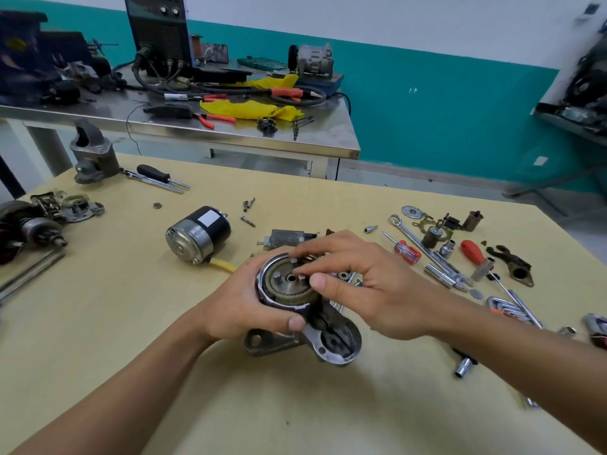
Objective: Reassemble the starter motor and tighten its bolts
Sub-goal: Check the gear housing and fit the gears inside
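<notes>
Starter motor housing, a grey cast-metal piece, sits near the middle of a pale yellow work surface, its open round end tilted up toward the camera. Inside that end are a ring of gear teeth, a central hole and a few short upright pins.

The left hand wraps around the housing from the left, fingers curled behind it and the thumb pressed across its near rim. The right hand comes in from the right with its fingers bent. Its fingertips and thumb are down at the pins inside the ring; whether they pinch a small part cannot be told.

Just behind, a black and silver motor body lies on its side with a yellow wire at its base. It bears a white label on which no writing can be read.

To the right lie a red-handled screwdriver, a long wrench, metal sockets and an orange-handled tool. Loose screws lie behind the housing.

Farther back, a steel surface carries yellow cloth, orange-handled pliers and a dark machine with dials.
</notes>
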`<state>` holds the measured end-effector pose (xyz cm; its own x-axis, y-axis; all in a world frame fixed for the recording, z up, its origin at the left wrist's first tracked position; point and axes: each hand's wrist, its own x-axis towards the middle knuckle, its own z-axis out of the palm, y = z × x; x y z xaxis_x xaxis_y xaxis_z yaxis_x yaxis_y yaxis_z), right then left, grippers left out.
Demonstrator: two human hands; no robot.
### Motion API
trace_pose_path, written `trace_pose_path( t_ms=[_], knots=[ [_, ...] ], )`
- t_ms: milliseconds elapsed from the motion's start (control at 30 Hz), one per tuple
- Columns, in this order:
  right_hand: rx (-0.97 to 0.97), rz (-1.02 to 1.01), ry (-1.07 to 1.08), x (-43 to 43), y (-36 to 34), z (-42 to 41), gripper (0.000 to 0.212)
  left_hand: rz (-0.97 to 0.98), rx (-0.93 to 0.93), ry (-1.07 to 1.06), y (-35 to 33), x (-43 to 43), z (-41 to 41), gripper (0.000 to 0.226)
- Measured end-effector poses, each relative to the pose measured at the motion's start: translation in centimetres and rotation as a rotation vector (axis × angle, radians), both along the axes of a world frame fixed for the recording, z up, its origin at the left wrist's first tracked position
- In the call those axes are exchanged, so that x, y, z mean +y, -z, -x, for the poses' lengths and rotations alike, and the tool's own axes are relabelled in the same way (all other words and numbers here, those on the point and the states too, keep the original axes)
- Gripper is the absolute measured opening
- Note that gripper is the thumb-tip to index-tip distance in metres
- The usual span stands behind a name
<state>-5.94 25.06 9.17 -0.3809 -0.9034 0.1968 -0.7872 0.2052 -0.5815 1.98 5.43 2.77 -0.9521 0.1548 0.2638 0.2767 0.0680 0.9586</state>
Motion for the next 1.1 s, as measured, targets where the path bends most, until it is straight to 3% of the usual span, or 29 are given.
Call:
trace_pose_path(
  t_ms=[100, 233, 400, 633, 833, 1100],
  knots=[
    [-0.039, 0.053, 0.053, 0.4, 1.4, 0.0, 0.030, 0.004, 0.072, -0.098, 0.3, 0.2, 0.0, 0.073],
    [-0.491, 0.354, 0.358, 0.5, 2.6, 0.0, 0.025, 0.070, 0.225, -0.308, 0.8, 1.1, -0.3, 0.067],
    [-0.849, 0.334, 0.410, 0.0, 3.7, -0.3, 0.021, 0.064, 0.283, -0.412, 1.2, 1.8, -0.3, 0.056],
    [-0.959, 0.403, 0.273, -1.3, 3.8, -1.2, 0.021, 0.099, 0.350, -0.439, 0.8, 1.9, -0.2, 0.056],
    [-0.908, 0.509, 0.361, -1.9, 4.7, -1.6, 0.024, 0.125, 0.353, -0.447, 0.8, 2.2, -0.3, 0.063],
    [-0.933, 0.457, 0.400, -2.3, 4.5, -1.2, 0.019, 0.032, 0.274, -0.472, 1.0, 1.9, -0.3, 0.074]
  ],
)
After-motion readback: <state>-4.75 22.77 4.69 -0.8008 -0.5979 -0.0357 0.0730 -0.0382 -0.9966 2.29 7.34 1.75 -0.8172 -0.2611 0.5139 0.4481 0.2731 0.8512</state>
